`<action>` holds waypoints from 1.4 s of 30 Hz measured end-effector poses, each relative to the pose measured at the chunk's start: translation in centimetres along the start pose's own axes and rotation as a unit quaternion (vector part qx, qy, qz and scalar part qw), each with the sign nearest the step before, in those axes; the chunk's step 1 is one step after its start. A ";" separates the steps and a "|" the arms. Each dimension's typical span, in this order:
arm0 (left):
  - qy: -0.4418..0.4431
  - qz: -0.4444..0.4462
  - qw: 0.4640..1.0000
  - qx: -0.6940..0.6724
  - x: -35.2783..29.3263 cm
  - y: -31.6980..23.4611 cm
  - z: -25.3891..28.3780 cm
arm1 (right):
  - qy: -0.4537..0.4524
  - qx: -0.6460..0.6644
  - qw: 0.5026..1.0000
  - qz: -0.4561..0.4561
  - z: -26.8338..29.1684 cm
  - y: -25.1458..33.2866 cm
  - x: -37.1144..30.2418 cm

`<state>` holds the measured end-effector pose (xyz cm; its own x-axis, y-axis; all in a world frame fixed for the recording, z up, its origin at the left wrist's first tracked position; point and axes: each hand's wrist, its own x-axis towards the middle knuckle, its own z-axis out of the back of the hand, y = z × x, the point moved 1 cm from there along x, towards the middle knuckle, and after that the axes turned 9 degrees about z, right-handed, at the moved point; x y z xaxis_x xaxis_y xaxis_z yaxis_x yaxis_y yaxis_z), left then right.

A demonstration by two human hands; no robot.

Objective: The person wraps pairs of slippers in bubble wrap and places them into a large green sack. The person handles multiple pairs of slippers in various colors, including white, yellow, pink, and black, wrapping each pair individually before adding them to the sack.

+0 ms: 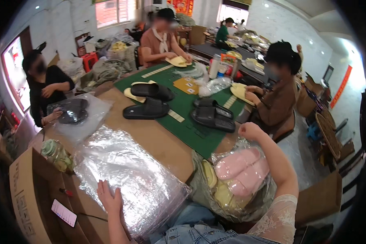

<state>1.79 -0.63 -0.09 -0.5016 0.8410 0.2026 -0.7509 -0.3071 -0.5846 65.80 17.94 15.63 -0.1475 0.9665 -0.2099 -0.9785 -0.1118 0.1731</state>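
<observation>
My left hand (109, 197) lies flat with its fingers stretched out on a stack of shiny clear plastic bags (126, 171). At the right, my right hand (251, 131) is raised beside the table edge with curled fingers; what they hold, if anything, I cannot make out. Just below it, a pair of pink slippers (242, 171) in clear plastic rests in a large grey-green sack (207, 203). Pale yellow slippers (227, 197) in clear wrap lie under and beside the pink pair.
Black slippers (146, 109) and another black pair (212, 116) sit across the green mat (191, 136). Left are a glass jar (57, 154), a cardboard box (22, 199) and a phone (64, 212). Co-workers around the table handle slippers; one at left holds a bagged black pair (74, 110).
</observation>
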 end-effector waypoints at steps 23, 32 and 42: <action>0.348 0.026 0.893 0.285 6.9 -6.8 3.3 | -0.100 -0.021 0.994 0.030 -7.7 4.3 20.4; 0.468 0.059 0.781 0.409 9.2 -8.4 0.4 | -0.116 0.278 0.908 0.293 -3.0 20.2 11.0; 0.298 0.018 0.893 0.337 5.8 -4.8 -0.5 | -0.083 0.137 0.867 0.471 -10.2 38.8 2.0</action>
<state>2.73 5.94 3.51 -0.3641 0.8515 -0.3775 -0.9275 -0.3685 0.0633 26.10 13.20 12.13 -0.8184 0.4981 0.2867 -0.3603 -0.8333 0.4192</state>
